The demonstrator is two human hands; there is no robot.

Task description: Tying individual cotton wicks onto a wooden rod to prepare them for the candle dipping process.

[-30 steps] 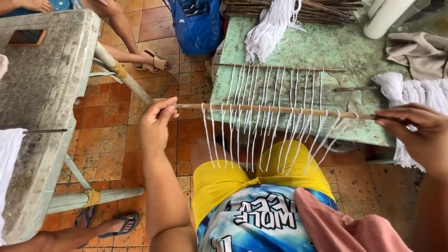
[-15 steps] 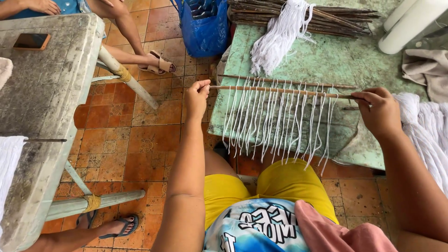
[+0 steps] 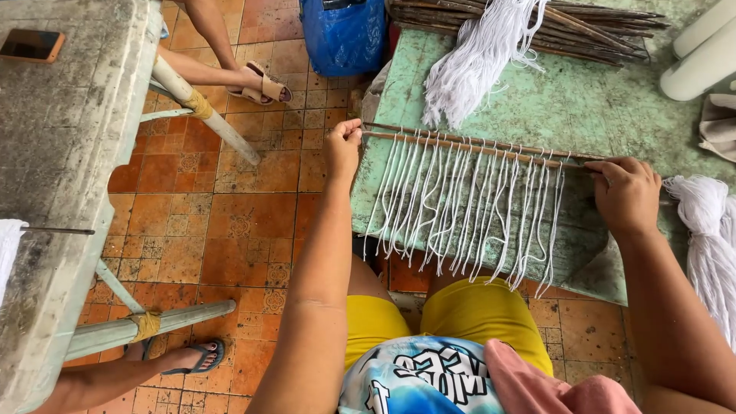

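Note:
My left hand [image 3: 342,147] pinches the left end of a thin wooden stick [image 3: 468,147], and my right hand [image 3: 627,192] grips its right end. Several white cords [image 3: 460,207] are knotted along the stick and hang down over the worn green table [image 3: 583,107]. The stick lies low over the table, right beside a second stick of hanging cords just behind it. My yellow shorts and blue printed shirt show below.
A bundle of loose white cord [image 3: 483,57] and a pile of sticks [image 3: 552,23] lie at the table's far side. More white cord [image 3: 709,245] hangs at right. A grey table [image 3: 54,176] with a phone [image 3: 31,44] stands left. Other people's feet [image 3: 257,83] and a blue bag [image 3: 343,34] rest on the tiled floor.
Both hands have carried the stick of cords away from my lap and down onto the green table, beside the other corded stick.

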